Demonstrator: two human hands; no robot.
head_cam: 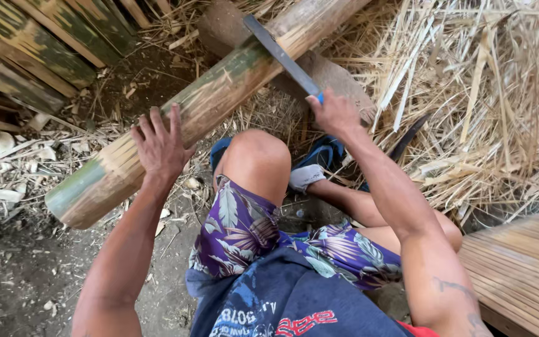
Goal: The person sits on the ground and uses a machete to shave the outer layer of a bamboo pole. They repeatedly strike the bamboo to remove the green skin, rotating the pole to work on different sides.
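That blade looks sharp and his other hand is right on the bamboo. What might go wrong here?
1. The left hand lies flat on the bamboo pole, down the pole from the blade; a slip along the surface could reach its fingers.
2. The bare knee sits just under the pole, in the path of a glancing stroke.
3. The pole leans on a log and is steadied by one hand only, so it may roll mid-cut.

The left hand [160,145] rests flat on a thick bamboo pole [207,103], fingers [157,122] spread over its pale, partly green surface. The right hand [335,113] grips a long dark blade [280,55] laid across the pole near a rounded block [319,68] beneath. Dry bamboo strips [481,93] pile up on the right; split bamboo slats [38,43] lie at upper left.
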